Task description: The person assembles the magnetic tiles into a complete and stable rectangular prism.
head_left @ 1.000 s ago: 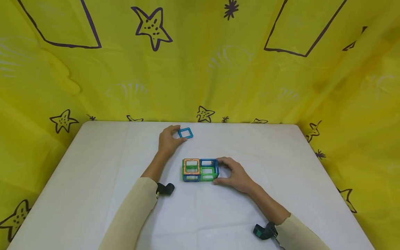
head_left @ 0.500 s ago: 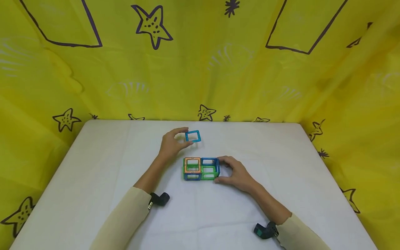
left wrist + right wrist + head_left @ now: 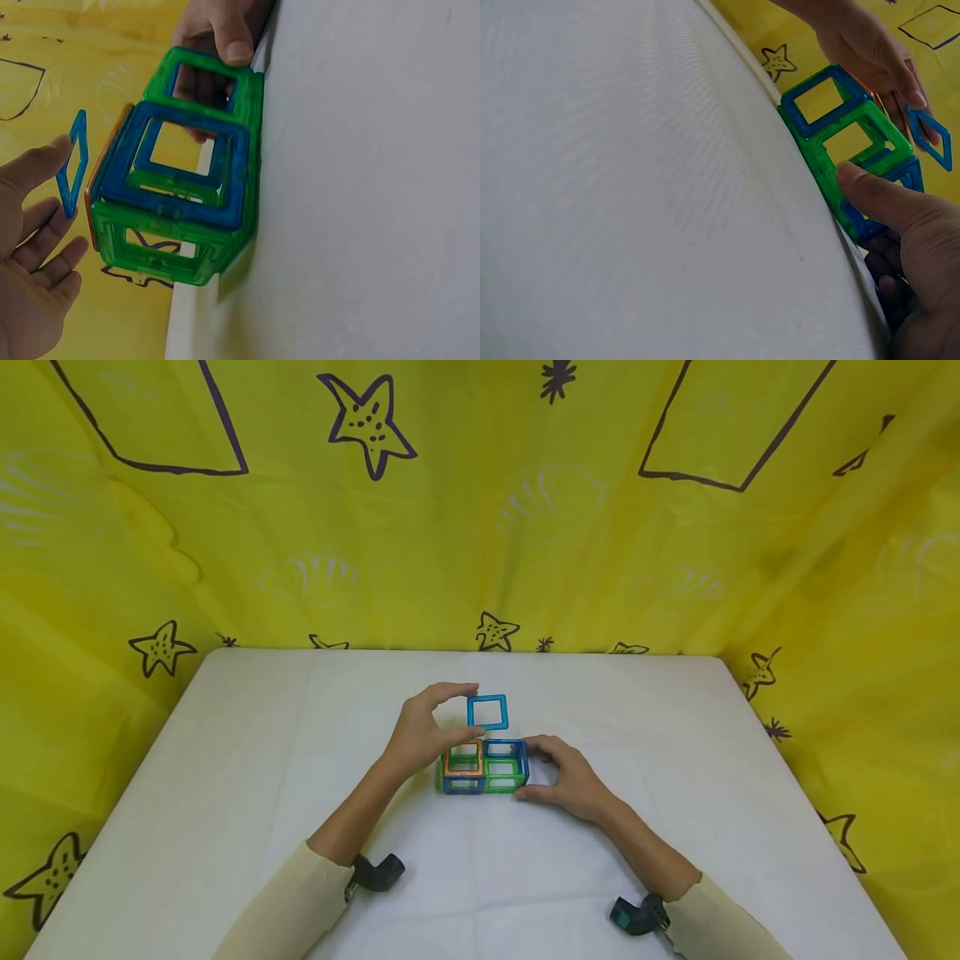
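Observation:
My left hand [image 3: 429, 729] pinches a light-blue square magnetic tile [image 3: 506, 714] by its left edge, thumb below and fingers above. The tile is held just over and behind a box-shaped structure of magnetic tiles [image 3: 483, 783], with green and dark-blue walls. An orange tile [image 3: 482, 758] tops the structure's left half; its right half is open on top. My right hand [image 3: 572, 781] grips the structure's right end between thumb and fingers. In the left wrist view the blue tile [image 3: 62, 180] is apart from the structure [image 3: 240, 180], beside the orange tile.
The structure stands on a white-covered table [image 3: 645, 727]. A yellow curtain [image 3: 450, 527] with starfish drawings hangs behind the table and along both sides. Each wrist carries a small black camera, such as the left wrist camera [image 3: 380, 872].
My left hand has brought the light-blue tile from the back of the table rightward and nearer, up to the structure, turning it upright on the way. The right hand has stayed in place.

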A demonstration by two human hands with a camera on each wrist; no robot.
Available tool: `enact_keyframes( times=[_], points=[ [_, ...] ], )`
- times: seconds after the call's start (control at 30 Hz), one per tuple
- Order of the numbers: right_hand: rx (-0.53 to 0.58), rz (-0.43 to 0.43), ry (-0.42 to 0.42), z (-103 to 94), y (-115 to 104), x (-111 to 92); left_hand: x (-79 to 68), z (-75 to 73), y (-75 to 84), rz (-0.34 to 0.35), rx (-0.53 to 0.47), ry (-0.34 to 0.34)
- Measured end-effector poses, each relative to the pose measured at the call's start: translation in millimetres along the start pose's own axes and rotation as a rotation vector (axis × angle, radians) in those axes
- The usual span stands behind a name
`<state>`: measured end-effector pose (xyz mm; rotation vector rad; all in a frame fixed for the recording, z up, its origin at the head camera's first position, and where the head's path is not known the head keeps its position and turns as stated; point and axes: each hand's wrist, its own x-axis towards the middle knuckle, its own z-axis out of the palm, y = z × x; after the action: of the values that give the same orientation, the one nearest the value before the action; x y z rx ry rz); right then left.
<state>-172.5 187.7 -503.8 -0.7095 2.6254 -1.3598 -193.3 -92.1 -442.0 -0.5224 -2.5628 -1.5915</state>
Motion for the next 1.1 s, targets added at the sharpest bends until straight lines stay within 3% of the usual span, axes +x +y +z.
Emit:
enact_keyframes(
  times=[0.27, 0.47, 0.77, 1.1],
  points=[
    [0.000, -0.011, 0.004, -0.7, -1, 0, -11.7, 11.4, 5.0, 0.073, -0.027, -0.043],
    [-0.003, -0.015, 0.006, -1.2, -1, -1, -16.7, 21.6, 6.5, 0.114, 0.009, -0.086],
    [0.017, -0.014, 0.004, -0.1, 1, -1, -20.5, 31.9, 3.3, 0.203, 0.065, -0.075],
    [0.010, -0.015, -0.002, -1.3, 1, 0, -23.3, 33.8, 6.8, 0.175, 0.101, -0.077]
  ],
)
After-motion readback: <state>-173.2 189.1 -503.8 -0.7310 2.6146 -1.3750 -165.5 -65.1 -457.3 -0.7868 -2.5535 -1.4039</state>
